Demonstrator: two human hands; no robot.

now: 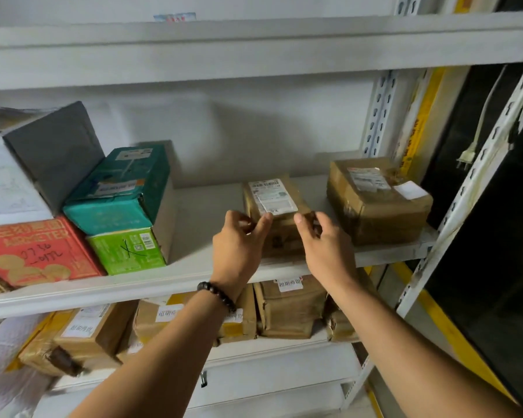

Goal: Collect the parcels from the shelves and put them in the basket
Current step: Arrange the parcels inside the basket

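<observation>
White steel shelving fills my view. On the middle shelf [194, 251] the small brown parcel [277, 197] sits near the front edge, apart from the larger brown parcel [375, 203] to its right. My left hand [239, 239] and right hand [325, 242] each pinch a front corner of it, thumbs on top. The tape wrap looks slick, so I judge these shallow corner grips could slip as it clears the edge. No basket is in view.

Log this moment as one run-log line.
phase: pick | left hand: grips small brown parcel | right hand: grips it too | parcel: on middle shelf | basket: not in view
</observation>
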